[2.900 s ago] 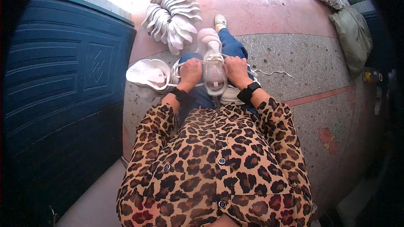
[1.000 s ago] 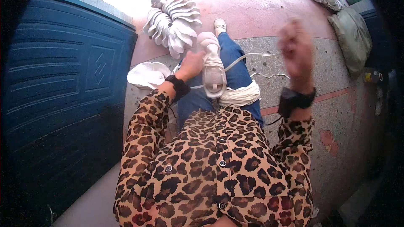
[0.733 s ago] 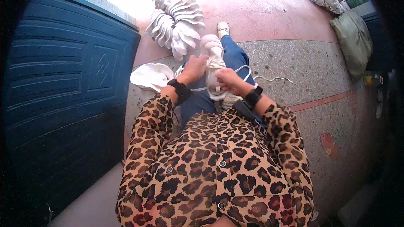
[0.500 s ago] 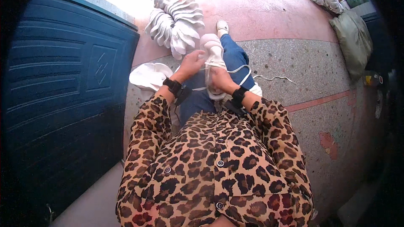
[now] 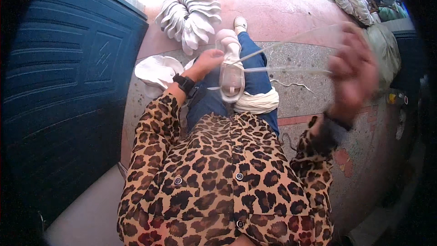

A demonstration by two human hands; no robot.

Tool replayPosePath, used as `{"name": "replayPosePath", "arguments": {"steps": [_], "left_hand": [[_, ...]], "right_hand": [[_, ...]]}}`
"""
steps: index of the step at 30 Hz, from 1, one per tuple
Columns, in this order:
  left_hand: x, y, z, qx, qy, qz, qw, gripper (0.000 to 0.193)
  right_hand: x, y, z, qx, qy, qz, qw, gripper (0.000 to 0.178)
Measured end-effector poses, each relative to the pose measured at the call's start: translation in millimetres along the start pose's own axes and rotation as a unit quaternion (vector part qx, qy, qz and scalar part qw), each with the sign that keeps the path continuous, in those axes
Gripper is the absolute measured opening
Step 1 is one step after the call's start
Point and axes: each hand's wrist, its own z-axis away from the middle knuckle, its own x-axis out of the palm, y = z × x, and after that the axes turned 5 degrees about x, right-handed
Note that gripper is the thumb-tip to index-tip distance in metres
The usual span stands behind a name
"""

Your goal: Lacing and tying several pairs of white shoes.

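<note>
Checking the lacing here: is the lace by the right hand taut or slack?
Looks taut: two nearly straight strands of white lace run from the pale shoe to the blurred right hand.

glare along the top; black rim; blur on right hand [image 5: 354, 68]

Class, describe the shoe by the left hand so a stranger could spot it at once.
Find the leopard-print shirt. Beyond its hem are blue jeans, and over them, beside the left hand, is a pale shoe. Unlike the white piece to its left, it has laces stretched out to the right hand.
</note>
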Motion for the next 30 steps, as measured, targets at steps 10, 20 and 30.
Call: {"name": "replayPosePath", "arguments": {"steps": [10, 20, 30], "left_hand": [[3.6, 19.1, -1.9, 0.098, -0.127, -0.226, 0.961, 0.031], [0.7, 28.9, -20.7, 0.113, -0.284, -0.278, 0.910, 0.032], [-201.4, 141.7, 29.4, 0.203, 0.038, 0.369, 0.906, 0.019]], "right_hand": [[22.1, -23.9, 26.0, -0.034, -0.287, 0.183, 0.940, 0.047], [-87.9, -95.1, 45.3, -0.170, -0.078, 0.152, 0.971, 0.022], [-188.7, 17.6, 0.7, 0.050, 0.358, 0.353, 0.863, 0.016]]}}
